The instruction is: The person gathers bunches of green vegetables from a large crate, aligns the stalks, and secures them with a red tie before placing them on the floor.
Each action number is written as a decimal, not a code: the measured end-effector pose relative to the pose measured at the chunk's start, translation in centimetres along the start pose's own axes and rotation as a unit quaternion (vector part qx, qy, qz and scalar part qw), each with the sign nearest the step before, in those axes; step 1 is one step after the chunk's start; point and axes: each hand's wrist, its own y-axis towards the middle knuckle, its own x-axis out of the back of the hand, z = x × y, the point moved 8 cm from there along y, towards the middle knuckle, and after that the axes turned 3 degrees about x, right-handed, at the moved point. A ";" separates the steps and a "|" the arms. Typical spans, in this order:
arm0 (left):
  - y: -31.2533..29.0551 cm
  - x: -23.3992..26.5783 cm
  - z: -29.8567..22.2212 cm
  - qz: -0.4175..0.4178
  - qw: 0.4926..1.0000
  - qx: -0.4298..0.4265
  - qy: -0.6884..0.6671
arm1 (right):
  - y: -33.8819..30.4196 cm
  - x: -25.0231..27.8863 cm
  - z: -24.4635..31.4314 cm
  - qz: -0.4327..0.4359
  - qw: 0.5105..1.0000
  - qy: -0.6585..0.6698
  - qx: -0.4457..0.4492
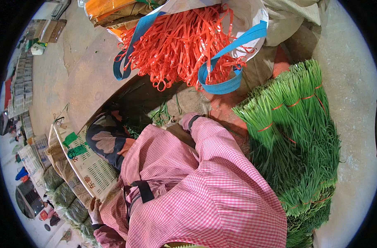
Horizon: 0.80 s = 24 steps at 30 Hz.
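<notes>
Near left, the left hand (94,213) meets the box (98,173), whose long axis runs near to far, far end slanting left; I cannot tell its grip. Farther, the right hand (186,121) is near greens (161,114), grip unclear. Far, a bag (256,14) holds red ties (176,45)

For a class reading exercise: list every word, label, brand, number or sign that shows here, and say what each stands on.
Cream carton: large dark characters along one edge; wording not copied here.
Same carton: rows of small print, too small to read.
Stacked cartons at the far left: printed marks, too small and blurred to read.
</notes>
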 end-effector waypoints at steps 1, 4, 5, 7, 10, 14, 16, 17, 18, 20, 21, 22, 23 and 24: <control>0.2 0.0 -0.4 0.011 1.000 0.000 0.005 | -0.1 0.2 0.9 -0.024 1.000 -0.005 0.017; 0.4 0.4 -1.1 0.017 1.000 -0.021 0.016 | -0.2 2.0 2.5 0.063 0.998 -0.018 0.021; 0.4 0.9 -0.8 0.010 1.000 -0.018 0.012 | -1.2 2.1 2.1 0.089 0.995 -0.031 0.028; 1.3 0.9 -0.3 0.010 1.000 -0.020 -0.007 | -3.6 3.9 -3.7 -0.217 0.941 0.244 -0.085; 2.1 0.4 2.1 0.001 0.999 -0.012 -0.047 | -8.4 8.5 -8.2 -0.435 0.828 0.339 -0.099; 3.5 -1.8 4.1 0.057 0.996 0.045 -0.043 | -12.4 12.3 -10.5 -0.350 0.888 0.226 -0.197; 4.7 -2.9 3.1 0.075 0.996 0.004 -0.046 | -12.9 11.7 -10.7 -0.271 0.922 0.159 -0.225; 5.0 -2.9 3.0 0.079 0.996 -0.007 -0.041 | -12.5 11.1 -10.0 -0.227 0.940 0.124 -0.221; 5.4 -3.4 2.2 0.097 0.995 0.010 -0.017 | -12.4 10.0 -9.2 -0.192 0.952 0.095 -0.217; 5.8 -4.2 -0.5 0.078 0.996 0.014 0.027 | -11.4 8.1 -7.3 -0.181 0.961 0.085 -0.192; 6.0 -3.3 -0.8 0.080 0.997 -0.016 -0.004 | -10.4 7.9 -6.2 -0.216 0.954 0.123 -0.165; 6.1 -3.4 -2.1 0.069 0.997 -0.040 -0.004 | -10.2 8.3 -6.6 -0.304 0.908 0.253 -0.141; 6.1 -4.0 -3.0 0.092 0.995 -0.037 -0.007 | -9.9 8.6 -7.3 -0.352 0.859 0.354 -0.113; 5.6 -3.5 -3.2 0.103 0.994 -0.031 -0.011 | -10.5 10.1 -4.7 -0.124 0.981 0.043 -0.142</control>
